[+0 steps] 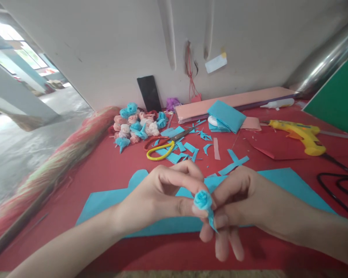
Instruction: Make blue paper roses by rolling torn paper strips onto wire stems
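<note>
Between my two hands, above the red table, is a small blue paper rose (pixel 203 200) with its rolled centre facing up. My left hand (pixel 165 193) pinches the bloom between thumb and fingers. The thumb and forefinger of my right hand (pixel 240 204) close on the loose tail of the blue strip, below and right of the bloom; its other fingers hang beneath. Under both hands lies a large sheet of blue crepe paper (pixel 104 204). Beyond them are scissors (pixel 162 150) with one red and one yellow handle, among blue paper scraps (pixel 233 164).
Finished blue, pink and white paper roses (pixel 136 126) are heaped at the back left, near a leaning black phone (pixel 149 92). A yellow glue gun (pixel 301 133) with a black cord lies right. Folded blue paper (pixel 227 116), a pink paper roll (pixel 234 102) and a white glue bottle (pixel 280 103) are behind.
</note>
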`<action>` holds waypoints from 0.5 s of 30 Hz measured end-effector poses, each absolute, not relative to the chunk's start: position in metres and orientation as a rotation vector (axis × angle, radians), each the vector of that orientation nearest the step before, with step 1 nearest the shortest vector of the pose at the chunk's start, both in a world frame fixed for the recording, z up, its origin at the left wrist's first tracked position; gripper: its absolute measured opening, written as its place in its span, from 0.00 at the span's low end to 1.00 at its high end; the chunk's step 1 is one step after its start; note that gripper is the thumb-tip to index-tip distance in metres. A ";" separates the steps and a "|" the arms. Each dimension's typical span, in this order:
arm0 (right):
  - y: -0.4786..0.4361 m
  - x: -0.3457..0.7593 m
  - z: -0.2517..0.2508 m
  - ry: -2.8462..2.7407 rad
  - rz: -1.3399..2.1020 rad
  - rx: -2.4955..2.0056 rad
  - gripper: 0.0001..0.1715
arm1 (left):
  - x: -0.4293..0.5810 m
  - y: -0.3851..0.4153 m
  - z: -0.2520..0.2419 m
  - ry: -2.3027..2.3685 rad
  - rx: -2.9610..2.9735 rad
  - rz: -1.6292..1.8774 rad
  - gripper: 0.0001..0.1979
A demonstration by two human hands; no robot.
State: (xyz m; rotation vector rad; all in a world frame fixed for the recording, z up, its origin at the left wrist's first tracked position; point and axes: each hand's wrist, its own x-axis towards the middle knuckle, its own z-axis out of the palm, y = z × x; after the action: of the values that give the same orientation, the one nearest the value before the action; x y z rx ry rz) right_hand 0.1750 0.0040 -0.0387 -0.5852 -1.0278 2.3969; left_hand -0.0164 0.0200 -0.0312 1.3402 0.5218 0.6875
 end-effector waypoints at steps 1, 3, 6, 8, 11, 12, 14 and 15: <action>0.004 0.175 -0.039 -1.016 2.405 -0.590 0.05 | -0.016 0.020 -0.032 0.515 1.343 0.682 0.04; 0.003 0.175 -0.039 -1.014 2.416 -0.591 0.05 | -0.015 0.019 -0.032 0.504 1.346 0.678 0.03; 0.002 0.174 -0.039 -1.009 2.418 -0.610 0.06 | -0.015 0.018 -0.032 0.504 1.325 0.681 0.04; 0.001 0.174 -0.039 -1.008 2.412 -0.606 0.06 | -0.014 0.018 -0.031 0.512 1.296 0.681 0.05; 0.000 0.173 -0.039 -1.010 2.405 -0.593 0.05 | -0.013 0.018 -0.030 0.518 1.259 0.666 0.05; 0.000 0.173 -0.039 -1.008 2.404 -0.601 0.05 | -0.012 0.018 -0.030 0.516 1.249 0.659 0.05; -0.001 0.173 -0.039 -1.044 2.376 -0.643 0.04 | -0.012 0.017 -0.030 0.521 1.247 0.661 0.05; -0.002 0.174 -0.038 -1.105 2.333 -0.676 0.03 | -0.012 0.017 -0.030 0.526 1.259 0.674 0.05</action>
State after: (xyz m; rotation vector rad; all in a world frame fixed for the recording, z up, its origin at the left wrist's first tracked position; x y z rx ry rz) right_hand 0.1737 -0.0017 -0.0380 -0.6758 -1.1052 2.3332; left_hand -0.0123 0.0167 -0.0300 1.2587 0.5256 0.6738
